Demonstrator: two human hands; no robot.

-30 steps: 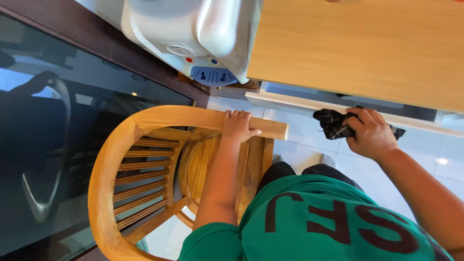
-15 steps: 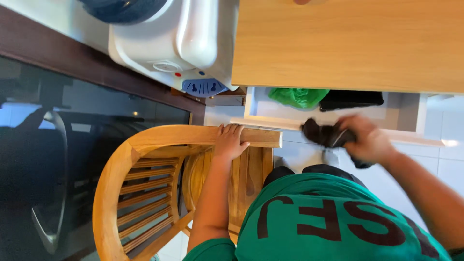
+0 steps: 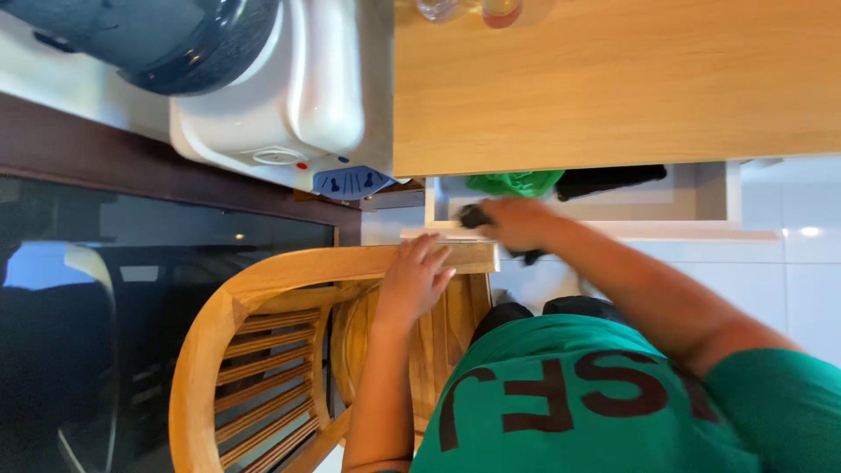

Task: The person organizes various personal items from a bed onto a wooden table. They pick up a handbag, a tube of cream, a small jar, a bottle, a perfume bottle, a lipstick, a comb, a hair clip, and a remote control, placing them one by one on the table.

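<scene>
A wooden bench (image 3: 613,79) is seen above both hands, with a white water dispenser (image 3: 289,105) beside it, up and left of the left hand (image 3: 413,278). A wooden chair (image 3: 263,350) is touched by that hand, laid flat and open on its top rail. A dark cloth (image 3: 477,217) is gripped by the right hand (image 3: 517,223), fingers closed around it, just right of the left hand. A green bag (image 3: 515,182) lies just above the right hand, under the bench.
</scene>
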